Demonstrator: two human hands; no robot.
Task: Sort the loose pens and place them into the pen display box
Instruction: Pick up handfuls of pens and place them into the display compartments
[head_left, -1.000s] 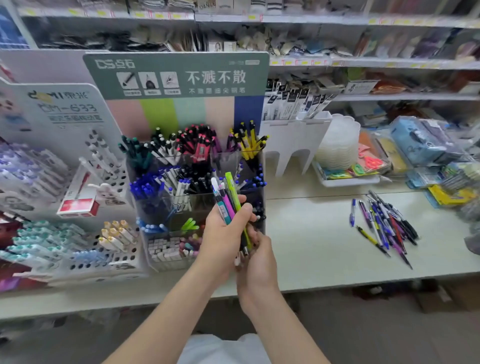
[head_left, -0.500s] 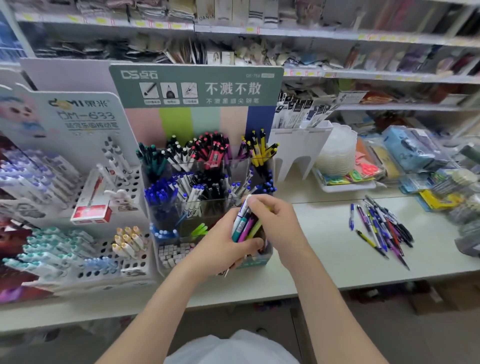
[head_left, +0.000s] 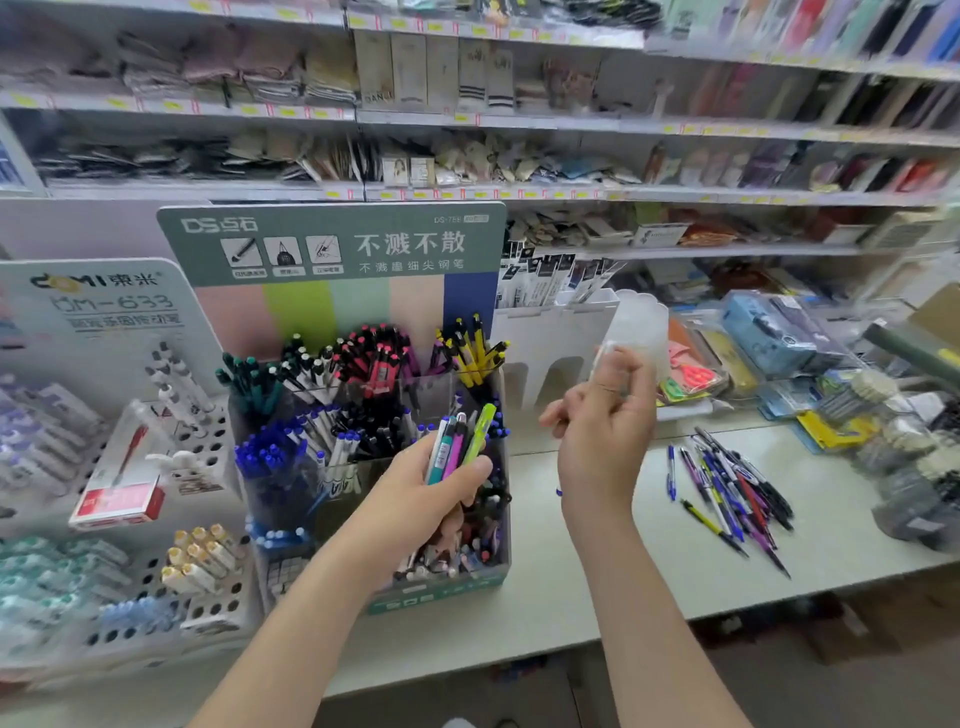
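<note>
Head view: the pen display box (head_left: 441, 592) stands on the tabletop (head_left: 587, 582), near its front edge. Bare tabletop lies between the box's right wall and the loose pens (head_left: 737, 493), which are heaped well to the right. The left grip (head_left: 426, 499) clasps a bundle of pens (head_left: 457, 452), teal, pink and lime, upright before the box's compartments. The right grip (head_left: 602, 431) hovers above the bare stretch, fingers curled. Blur hides whether it pinches perhaps a pale pen.
</note>
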